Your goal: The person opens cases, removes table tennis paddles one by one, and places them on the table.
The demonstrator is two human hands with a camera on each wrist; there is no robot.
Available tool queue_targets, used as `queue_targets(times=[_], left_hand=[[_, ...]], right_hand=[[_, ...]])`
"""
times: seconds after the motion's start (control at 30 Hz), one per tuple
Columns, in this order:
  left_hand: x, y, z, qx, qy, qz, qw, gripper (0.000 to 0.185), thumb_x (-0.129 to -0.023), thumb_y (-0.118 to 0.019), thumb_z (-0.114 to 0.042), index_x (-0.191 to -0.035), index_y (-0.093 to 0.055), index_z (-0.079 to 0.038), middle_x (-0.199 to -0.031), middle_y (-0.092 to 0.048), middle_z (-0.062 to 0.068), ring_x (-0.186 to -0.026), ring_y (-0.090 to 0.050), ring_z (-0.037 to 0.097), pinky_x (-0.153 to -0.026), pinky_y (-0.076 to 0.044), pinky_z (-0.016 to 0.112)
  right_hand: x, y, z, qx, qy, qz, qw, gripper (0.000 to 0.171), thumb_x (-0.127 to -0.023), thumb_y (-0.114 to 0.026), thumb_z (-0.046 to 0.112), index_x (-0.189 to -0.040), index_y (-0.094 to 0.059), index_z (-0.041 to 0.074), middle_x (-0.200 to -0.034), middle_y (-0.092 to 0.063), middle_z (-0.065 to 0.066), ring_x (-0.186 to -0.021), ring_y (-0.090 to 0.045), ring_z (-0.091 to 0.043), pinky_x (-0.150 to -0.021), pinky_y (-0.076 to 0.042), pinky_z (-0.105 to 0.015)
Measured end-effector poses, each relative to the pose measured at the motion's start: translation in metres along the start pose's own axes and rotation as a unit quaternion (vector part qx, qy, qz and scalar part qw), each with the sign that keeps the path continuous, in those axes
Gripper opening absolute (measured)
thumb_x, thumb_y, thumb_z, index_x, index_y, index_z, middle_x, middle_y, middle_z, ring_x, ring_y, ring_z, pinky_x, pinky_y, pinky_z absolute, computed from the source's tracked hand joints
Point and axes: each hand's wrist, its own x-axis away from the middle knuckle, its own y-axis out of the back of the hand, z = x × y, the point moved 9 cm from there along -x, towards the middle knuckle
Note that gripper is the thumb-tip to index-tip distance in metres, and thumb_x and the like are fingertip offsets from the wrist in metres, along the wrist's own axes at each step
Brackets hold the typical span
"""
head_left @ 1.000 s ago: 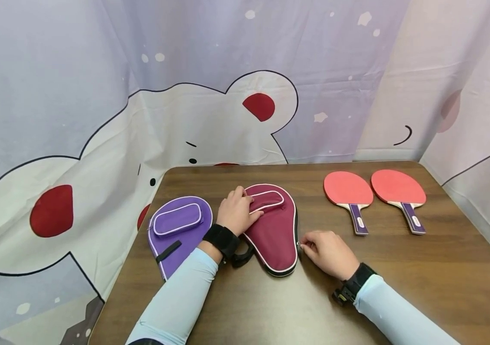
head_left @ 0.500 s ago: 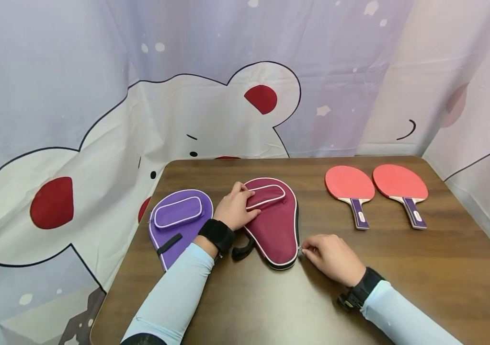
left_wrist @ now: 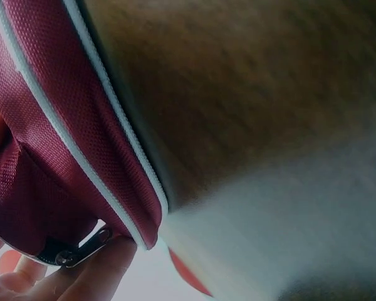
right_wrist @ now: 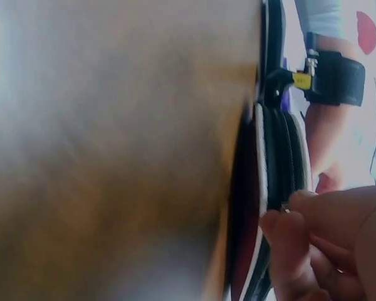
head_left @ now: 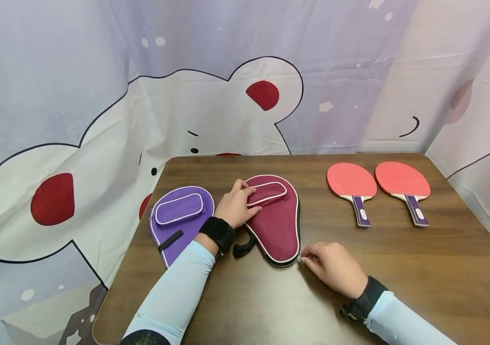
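Observation:
A maroon table tennis bat case (head_left: pixel 276 230) with white piping lies on the table (head_left: pixel 270 306), narrow end toward me. My left hand (head_left: pixel 235 203) holds it at the front pocket (head_left: pixel 272 191), thumb below the pocket and fingers above. In the left wrist view the fingers (left_wrist: pixel 103 269) curve by the pocket's edge. My right hand (head_left: pixel 335 268) pinches a small metal zipper pull (right_wrist: pixel 284 207) at the case's lower right edge. The black zipped side band (right_wrist: pixel 281 157) shows in the right wrist view. A purple bat case (head_left: pixel 182 215) lies left, partly behind my left arm.
Two red table tennis bats (head_left: pixel 351 179) (head_left: pixel 402 179) lie side by side at the back right, handles toward me. A black strap loop (head_left: pixel 245 247) sticks out from the maroon case's left side. A patterned curtain (head_left: pixel 176 115) hangs behind the table.
My right hand has slid with the zipper pull along the maroon case's right edge toward its narrow end. The left hand keeps its place on the case. The head view has tilted slightly.

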Motion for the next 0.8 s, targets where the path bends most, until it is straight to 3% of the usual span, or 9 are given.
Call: queue_targets(times=[0.2, 0.5, 0.8], left_hand=[[0.000, 0.002, -0.001, -0.003, -0.005, -0.003, 1.0000, 0.062, -0.098, -0.084, -0.044, -0.151, -0.068, -0.017, -0.134, -0.050, 0.007, -0.082, -0.072, 0.032, -0.083, -0.060, 0.042], [-0.001, 0.002, 0.000, 0.010, -0.009, -0.013, 0.9998, 0.060, -0.098, -0.085, -0.044, -0.149, -0.071, -0.016, -0.132, -0.051, 0.008, -0.082, -0.072, 0.033, -0.083, -0.061, 0.044], [-0.001, 0.002, -0.001, 0.009, -0.004, -0.013, 0.9999, 0.060, -0.098, -0.085, -0.044, -0.149, -0.070, -0.016, -0.131, -0.051, 0.008, -0.086, -0.072, 0.033, -0.086, -0.061, 0.044]], right_hand=[[0.006, 0.000, 0.012, 0.004, 0.020, -0.030, 0.999, 0.016, -0.085, -0.092, 0.007, -0.091, -0.081, 0.017, -0.085, -0.073, 0.014, -0.073, -0.061, 0.005, -0.063, -0.056, -0.028], [0.006, -0.015, 0.033, -0.021, 0.028, 0.003, 0.999, 0.015, -0.088, -0.091, 0.007, -0.088, -0.080, 0.017, -0.080, -0.072, 0.015, -0.071, -0.061, 0.005, -0.062, -0.055, -0.025], [-0.007, -0.030, 0.058, 0.012, 0.032, 0.012, 0.999, 0.016, -0.087, -0.093, 0.014, -0.083, -0.078, 0.017, -0.076, -0.073, 0.011, -0.067, -0.067, -0.003, -0.059, -0.056, -0.028]])
